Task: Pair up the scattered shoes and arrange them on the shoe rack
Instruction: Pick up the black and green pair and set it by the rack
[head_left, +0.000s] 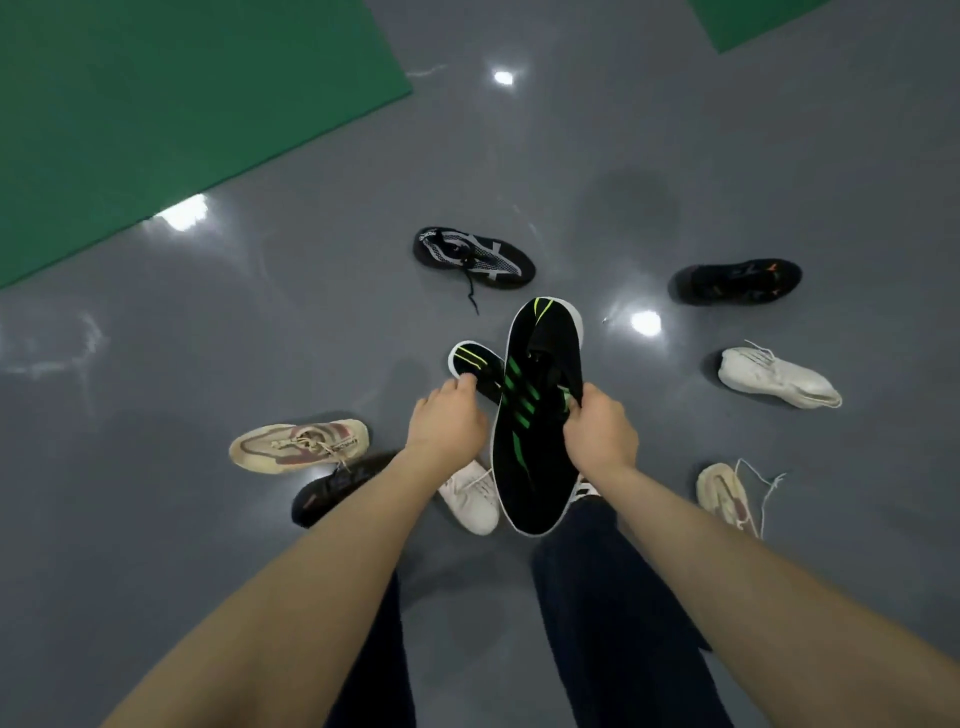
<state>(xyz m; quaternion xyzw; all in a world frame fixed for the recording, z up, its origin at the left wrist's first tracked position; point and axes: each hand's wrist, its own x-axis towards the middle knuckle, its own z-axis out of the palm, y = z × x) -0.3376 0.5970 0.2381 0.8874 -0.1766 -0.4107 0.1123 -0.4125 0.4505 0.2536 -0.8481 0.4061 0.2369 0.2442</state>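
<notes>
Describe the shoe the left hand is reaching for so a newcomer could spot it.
On the grey floor, it lies just beyond the left hand, beside the raised shoe held by the right hand. The black shoe alone on the floor has green stripes.

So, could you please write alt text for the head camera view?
A right hand holds up a black shoe with green stripes while the left hand grips its mate; more shoes lie scattered on the glossy grey floor.

Two black-and-green shoes (537, 415) held above the grey floor (260, 338), two beige shoes (298, 447), three white shoes (776, 376), three black shoes (472, 255), two green mats (156, 104)
</notes>
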